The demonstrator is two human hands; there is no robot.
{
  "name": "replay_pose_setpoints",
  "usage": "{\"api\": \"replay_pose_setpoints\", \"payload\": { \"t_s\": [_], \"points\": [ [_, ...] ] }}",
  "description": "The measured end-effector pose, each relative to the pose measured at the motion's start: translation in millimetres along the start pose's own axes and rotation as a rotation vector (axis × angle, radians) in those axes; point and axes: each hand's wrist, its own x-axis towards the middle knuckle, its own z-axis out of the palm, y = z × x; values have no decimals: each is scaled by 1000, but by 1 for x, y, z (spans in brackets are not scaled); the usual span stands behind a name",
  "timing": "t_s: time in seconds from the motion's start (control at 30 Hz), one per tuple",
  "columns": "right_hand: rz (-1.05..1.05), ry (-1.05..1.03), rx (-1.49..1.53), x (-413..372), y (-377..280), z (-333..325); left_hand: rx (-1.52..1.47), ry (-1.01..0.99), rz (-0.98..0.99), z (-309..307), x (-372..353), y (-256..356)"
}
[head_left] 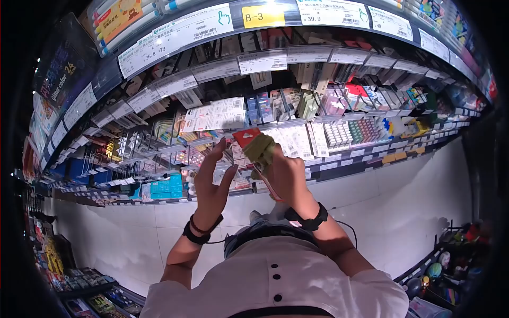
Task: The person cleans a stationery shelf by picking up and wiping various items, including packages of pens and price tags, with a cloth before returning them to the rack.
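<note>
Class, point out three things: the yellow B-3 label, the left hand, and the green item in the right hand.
Yellow B-3 label (pixel 263 17), head view: centre of its front.
Left hand (pixel 210 183), head view: middle of the hand.
Green item (pixel 259 150), head view: its visible middle.

You've got a curved-looking wall of dark store shelving (pixel 110 85) right in front of you, stacked in tiers, with white price tags (pixel 263 62) all along the rails and a yellow B-3 label (pixel 263 17) up top. Floor's (pixel 387 196) big pale tiles with thin seams, kinda shiny, with bright patches and grey shadows. Behind you there's a lower rack (pixel 127 294) on your left and another display (pixel 419 266) on your right, both pretty dim.
</note>
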Motion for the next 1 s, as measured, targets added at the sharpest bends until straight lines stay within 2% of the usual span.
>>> {"api": "replay_pose_setpoints", "payload": {
  "t_s": [0.03,0.1,0.17,0.2,0.23,0.3,0.33,0.43,0.47,0.57,0.6,0.7,0.8,0.9,0.93,1.0],
  "points": [
    [-22,99,-5,6,3,-2,-237,-14,-146,14,-7,-8],
    [-68,153,-15,12,2,0,-509,-153,-286,37,-16,-17],
    [-107,240,75,13,-1,10,-672,-69,-387,57,-18,-28],
    [11,44,150,9,-11,4,-725,-23,-397,61,-17,-27],
    [-16,105,311,7,-19,5,-778,23,-405,65,-14,-22],
    [-70,219,640,3,-36,14,-1153,105,-440,54,-1,-4],
    [-36,86,650,-5,-34,20,-1217,62,-485,48,6,0],
    [-142,109,462,-17,-52,22,-1262,-40,-305,37,19,2],
    [-158,83,471,-18,-50,25,-1205,50,-282,42,20,11],
    [-72,67,506,-14,-41,28,-1039,129,-258,55,15,21],
    [-78,75,533,-12,-35,30,-988,146,-252,55,15,22],
    [-210,54,368,3,-23,23,-953,122,-258,56,14,22],
    [-212,104,454,20,-24,12,-962,92,-274,64,10,15],
    [-290,97,444,37,-27,-8,-1052,-25,-362,62,2,6],
    [-329,90,431,41,-27,-13,-1110,-111,-420,55,4,8],
    [-271,44,397,42,-22,-17,-1193,-308,-544,40,6,10]
  ]
}}
